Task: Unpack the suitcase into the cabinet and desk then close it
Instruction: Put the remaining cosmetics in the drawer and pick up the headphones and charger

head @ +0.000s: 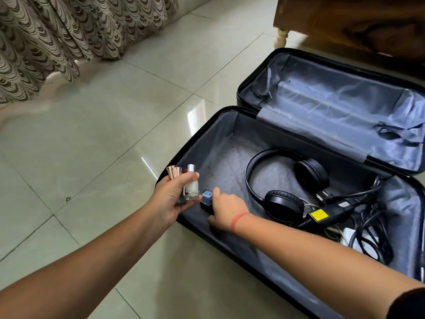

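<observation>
Your left hand [174, 196] is basically acting as a tray right now. Its fingers [184, 181] are wrapped around a bunch of little bottles [191, 185], caps pointing up, parked just over the near left corner of the suitcase [207, 139]. That makes sense, since keeping it right there means the other hand barely has to travel to hand stuff over.

Your right hand [226, 208] is down inside that same corner, with its fingers [216, 192] curled onto a blue-capped bottle [207, 196] against the lining. It looks like a pinch, but I can't tell if the bottle's off the bottom yet.

The suitcase lies flat open on the floor [103, 134]. The lid half [333, 104] shows only lining, so everything left is in the near half: headphones [285, 180] in the middle, and a tangle of cables [368, 226] plus a charger [318, 215] with a yellow label toward the right end.

My guess is you're sweeping up the small loose stuff first so it goes in one trip. That left hand looks pretty full though, so one more bottle could slip. The wooden furniture [345, 19] sits just behind the lid.
</observation>
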